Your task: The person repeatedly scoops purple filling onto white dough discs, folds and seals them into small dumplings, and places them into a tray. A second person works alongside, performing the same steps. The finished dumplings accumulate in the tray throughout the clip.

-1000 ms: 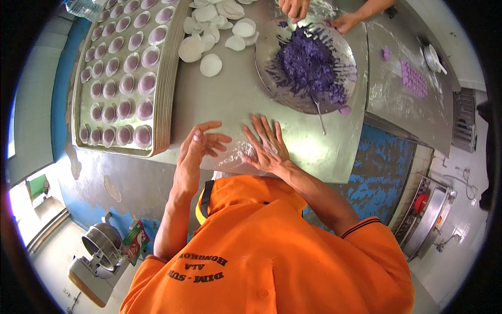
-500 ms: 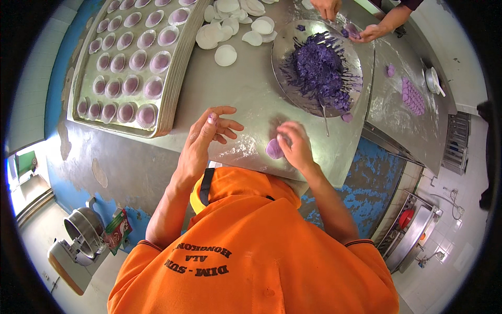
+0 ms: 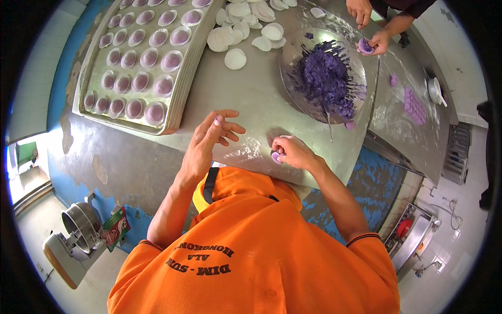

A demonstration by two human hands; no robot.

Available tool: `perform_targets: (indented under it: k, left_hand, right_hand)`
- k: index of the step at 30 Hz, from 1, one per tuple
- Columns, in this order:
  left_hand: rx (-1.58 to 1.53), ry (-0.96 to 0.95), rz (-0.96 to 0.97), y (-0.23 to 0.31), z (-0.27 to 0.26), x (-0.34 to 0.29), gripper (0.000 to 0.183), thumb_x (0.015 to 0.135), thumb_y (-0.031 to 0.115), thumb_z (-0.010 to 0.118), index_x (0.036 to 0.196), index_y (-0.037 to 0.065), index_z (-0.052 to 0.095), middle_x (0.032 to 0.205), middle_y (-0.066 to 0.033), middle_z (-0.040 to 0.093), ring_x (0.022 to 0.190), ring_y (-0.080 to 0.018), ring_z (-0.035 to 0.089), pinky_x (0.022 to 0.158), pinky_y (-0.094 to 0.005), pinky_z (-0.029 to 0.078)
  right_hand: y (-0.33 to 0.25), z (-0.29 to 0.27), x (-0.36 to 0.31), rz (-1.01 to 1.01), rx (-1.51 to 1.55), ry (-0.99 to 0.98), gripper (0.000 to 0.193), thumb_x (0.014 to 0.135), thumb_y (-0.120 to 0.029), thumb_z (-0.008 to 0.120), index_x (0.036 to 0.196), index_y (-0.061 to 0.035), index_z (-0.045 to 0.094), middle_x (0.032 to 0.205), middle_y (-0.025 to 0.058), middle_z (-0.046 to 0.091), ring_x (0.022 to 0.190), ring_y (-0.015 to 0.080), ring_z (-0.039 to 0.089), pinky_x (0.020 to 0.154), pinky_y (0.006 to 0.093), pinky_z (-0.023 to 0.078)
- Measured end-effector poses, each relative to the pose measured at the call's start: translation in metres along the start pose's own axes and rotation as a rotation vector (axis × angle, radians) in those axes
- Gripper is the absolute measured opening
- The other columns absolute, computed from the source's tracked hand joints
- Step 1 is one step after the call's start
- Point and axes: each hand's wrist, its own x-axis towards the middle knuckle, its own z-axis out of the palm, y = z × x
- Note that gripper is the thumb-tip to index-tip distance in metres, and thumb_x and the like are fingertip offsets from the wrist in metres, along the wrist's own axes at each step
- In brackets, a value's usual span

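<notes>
My right hand (image 3: 294,153) is at the table's near edge, its fingers closed on a small piece of light purple dough (image 3: 277,157). Part of the dough is hidden by the fingers. To its left, my left hand (image 3: 213,132) hovers over the floured table with fingers apart and nothing in them; a purple smudge shows on its thumb tip. Beyond my right hand stands a large metal bowl (image 3: 288,89) of dark purple filling (image 3: 325,73), with a spoon (image 3: 330,125) leaning out over its rim.
Stacked trays (image 3: 180,99) carry rows of purple buns in paper cups at the left. White paper rounds (image 3: 235,59) lie scattered at the back. At far right, a co-worker's hand (image 3: 377,42) holds a dough cup. A purple dough block (image 3: 414,106) and white bowl (image 3: 434,91) sit nearby.
My right hand has closed on the dough piece, which was beside its fingers before. The co-worker's hands have come together at the dough cup. My left hand stays nearly still.
</notes>
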Motion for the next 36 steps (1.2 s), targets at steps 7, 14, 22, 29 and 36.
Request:
perform_targets:
  k: [7,14,22,29,36]
  left_hand:
    - [0.018,-0.023,0.000,-0.004,0.009,0.009,0.054,0.108,0.046,0.036,0.131,0.001,0.057,0.106,-0.0102,0.072,0.094,-0.0162,0.062,0.086,-0.0317,0.047]
    - [0.280,-0.250,-0.057,-0.061,0.024,0.044,0.052,0.095,0.025,0.072,0.136,-0.001,0.053,0.116,-0.0119,0.069,0.103,-0.0188,0.063,0.092,-0.0339,0.051]
    - [-0.306,-0.376,-0.387,-0.108,0.062,0.069,0.033,0.094,0.011,0.072,0.122,-0.003,0.065,0.109,-0.0099,0.070,0.098,-0.0183,0.068,0.087,-0.0314,0.057]
    - [-0.281,-0.201,-0.393,-0.090,0.056,0.081,0.026,0.095,0.010,0.068,0.116,-0.005,0.067,0.103,-0.0113,0.071,0.094,-0.0180,0.068,0.082,-0.0311,0.057]
    - [-0.219,-0.220,-0.287,-0.084,0.047,0.085,0.027,0.093,0.010,0.071,0.116,-0.005,0.067,0.103,-0.0111,0.071,0.092,-0.0176,0.067,0.082,-0.0305,0.055]
  right_hand:
    - [-0.004,0.030,0.025,0.115,0.410,0.435,0.018,0.081,-0.004,0.079,0.096,0.0004,0.069,0.082,0.0067,0.070,0.073,0.0140,0.063,0.070,0.0309,0.053]
    - [-0.010,0.028,-0.018,0.248,0.355,0.634,0.021,0.080,-0.002,0.079,0.097,0.0020,0.068,0.086,0.0087,0.070,0.075,0.0147,0.067,0.071,0.0297,0.055]
    - [-0.027,-0.025,-0.058,0.063,0.114,1.046,0.017,0.086,-0.009,0.075,0.100,-0.0014,0.068,0.093,0.0127,0.071,0.086,0.0326,0.070,0.078,0.0410,0.052]
    - [0.016,-0.075,-0.049,0.381,-0.329,0.888,0.018,0.086,0.001,0.064,0.103,0.0046,0.063,0.102,0.0241,0.063,0.087,0.0422,0.067,0.075,0.0509,0.055]
    - [0.029,-0.108,-0.037,0.352,-0.580,0.811,0.017,0.093,-0.002,0.056,0.106,0.0030,0.064,0.100,0.0206,0.062,0.086,0.0412,0.067,0.073,0.0521,0.055]
